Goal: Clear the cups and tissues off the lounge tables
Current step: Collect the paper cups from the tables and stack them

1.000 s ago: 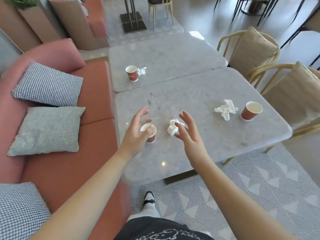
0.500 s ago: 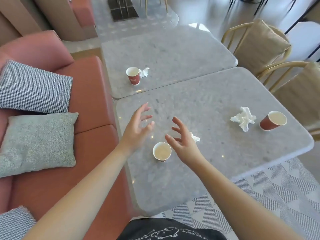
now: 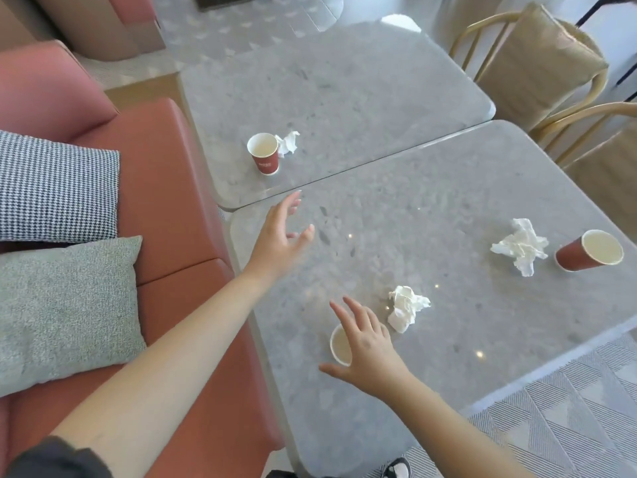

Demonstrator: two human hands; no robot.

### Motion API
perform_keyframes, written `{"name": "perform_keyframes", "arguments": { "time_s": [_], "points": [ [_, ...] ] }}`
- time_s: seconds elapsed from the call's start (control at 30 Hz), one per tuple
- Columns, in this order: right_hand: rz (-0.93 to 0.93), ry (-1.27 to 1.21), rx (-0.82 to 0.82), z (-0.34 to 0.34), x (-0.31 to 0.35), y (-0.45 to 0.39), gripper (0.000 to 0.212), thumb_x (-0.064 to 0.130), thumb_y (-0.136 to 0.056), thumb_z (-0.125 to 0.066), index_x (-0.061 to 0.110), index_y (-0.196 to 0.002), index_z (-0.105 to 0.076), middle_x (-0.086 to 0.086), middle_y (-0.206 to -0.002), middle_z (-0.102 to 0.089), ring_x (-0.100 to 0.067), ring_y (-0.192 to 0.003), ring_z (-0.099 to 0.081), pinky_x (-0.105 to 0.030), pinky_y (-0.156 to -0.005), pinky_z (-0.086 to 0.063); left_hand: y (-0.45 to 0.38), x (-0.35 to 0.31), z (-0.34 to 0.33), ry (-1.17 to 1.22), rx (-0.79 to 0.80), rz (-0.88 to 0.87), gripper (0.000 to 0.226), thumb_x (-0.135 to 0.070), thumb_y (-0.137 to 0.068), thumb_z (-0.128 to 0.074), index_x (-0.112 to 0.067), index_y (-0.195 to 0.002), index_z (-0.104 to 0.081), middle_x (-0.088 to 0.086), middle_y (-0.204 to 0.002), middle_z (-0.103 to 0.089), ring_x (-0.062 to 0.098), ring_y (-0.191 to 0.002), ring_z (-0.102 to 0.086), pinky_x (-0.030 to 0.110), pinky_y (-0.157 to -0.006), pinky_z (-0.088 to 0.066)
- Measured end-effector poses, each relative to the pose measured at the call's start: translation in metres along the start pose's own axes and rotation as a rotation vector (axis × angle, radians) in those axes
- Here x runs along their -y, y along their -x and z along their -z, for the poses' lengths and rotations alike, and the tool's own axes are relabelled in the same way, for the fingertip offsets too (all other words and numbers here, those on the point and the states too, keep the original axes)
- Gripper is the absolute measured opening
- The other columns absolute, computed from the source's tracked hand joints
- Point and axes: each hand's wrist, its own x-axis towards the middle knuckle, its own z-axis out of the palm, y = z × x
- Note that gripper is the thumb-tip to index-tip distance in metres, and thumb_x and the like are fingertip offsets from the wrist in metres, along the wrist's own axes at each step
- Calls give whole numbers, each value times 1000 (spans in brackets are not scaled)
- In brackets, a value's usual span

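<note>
Two grey stone tables stand side by side. On the near table (image 3: 448, 201) a red paper cup (image 3: 339, 345) stands by the front left, and my right hand (image 3: 365, 350) hovers spread over its right half, holding nothing. A crumpled white tissue (image 3: 405, 307) lies just right of that hand. My left hand (image 3: 281, 236) is open above the near table's left side, empty. Further right lie another tissue (image 3: 522, 248) and a second red cup (image 3: 589, 251). The far table (image 3: 344, 81) carries a third red cup (image 3: 263, 153) with a small tissue (image 3: 289, 141) beside it.
A red sofa (image 3: 179, 188) with a houndstooth cushion (image 3: 55, 191) and a grey cushion (image 3: 65, 305) runs along the tables' left side. Two wooden chairs with beige cushions (image 3: 537, 63) stand at the right. A patterned rug (image 3: 568, 426) covers the floor in front.
The view has moved closer over the tables. My right hand has come down from the tissue to just over the near cup. My left hand has risen away from that cup toward the far table.
</note>
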Motion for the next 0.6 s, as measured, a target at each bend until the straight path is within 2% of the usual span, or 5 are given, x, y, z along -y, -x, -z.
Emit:
{"name": "perform_keyframes", "arguments": {
  "time_s": [0.13, 0.2, 0.3, 0.43, 0.6],
  "points": [
    [-30, 131, 32, -16, -4, 0, 106, 68, -83, -61, 41, -157, 9, 9, -167, 12, -18, -154, 7, -38, -122, -6, -60, 22, 8, -180, -58, -58, 60, -13, -96, -68, -10, -151, -44, 9, -148, -47, 19, -139, -45, 40, -106, -48],
    [-50, 152, 28, -20, -4, 2, 104, 66, -85, -60, 40, -156, 10, 10, -166, 14, -17, -154, 8, -37, -122, -6, -92, 30, 13, -283, -86, -83, 59, -9, -94, -70, -2, -148, -47, 18, -146, -48, 32, -138, -46, 41, -113, -41],
    [-74, 168, 28, -24, -3, 5, 100, 61, -88, -59, 39, -156, 10, 9, -166, 13, -18, -154, 8, -35, -122, -7, -133, 40, 21, -396, -71, -51, 57, -8, -92, -68, 0, -145, -47, 21, -140, -50, 34, -127, -52, 32, -104, -39],
    [-101, 187, 38, -26, 1, 7, 94, 52, -91, -59, 38, -157, 7, 8, -166, 12, -17, -154, 6, -33, -121, -11, -175, 54, 27, -656, 16, 63, 59, -13, -93, -62, -9, -148, -42, 15, -151, -40, 40, -124, -52, 48, -94, -50],
    [-114, 188, 48, -23, 8, 6, 89, 38, -93, -60, 35, -159, -1, 4, -167, 4, -19, -155, -1, -33, -121, -20, -207, 62, 29, -816, 77, 182, 55, -15, -100, -57, -8, -151, -37, 16, -158, -32, 43, -124, -55, 48, -90, -48]
  ]
}}
